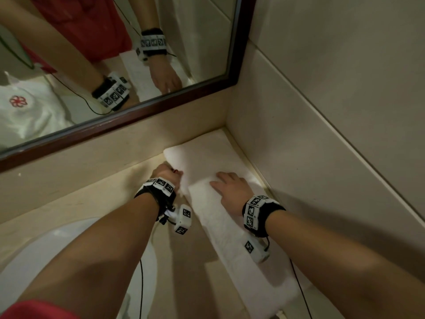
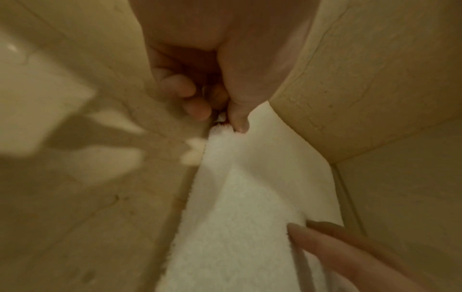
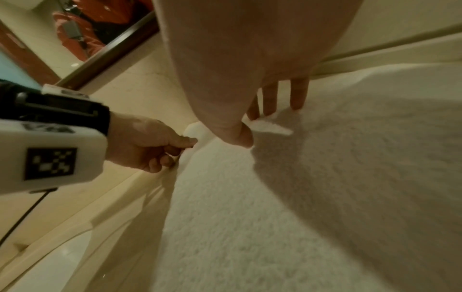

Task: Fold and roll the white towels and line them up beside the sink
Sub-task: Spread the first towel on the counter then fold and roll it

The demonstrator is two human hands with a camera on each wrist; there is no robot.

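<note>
A long white towel (image 1: 220, 212) lies as a narrow strip on the beige counter (image 1: 96, 199), running from the corner toward me. My left hand (image 1: 166, 174) pinches the towel's left edge (image 2: 222, 134) between thumb and curled fingers. My right hand (image 1: 230, 187) lies flat on top of the towel (image 3: 275, 197), fingers (image 3: 298, 94) straight and spread, just right of the left hand (image 3: 150, 146). In the left wrist view the right hand's fingertips (image 2: 300, 231) rest on the terry surface.
The white sink basin (image 1: 46, 249) curves at the lower left of the counter. A dark-framed mirror (image 1: 138, 109) hangs on the back wall and reflects a white bag. A tiled side wall (image 1: 322, 134) closes the counter on the right.
</note>
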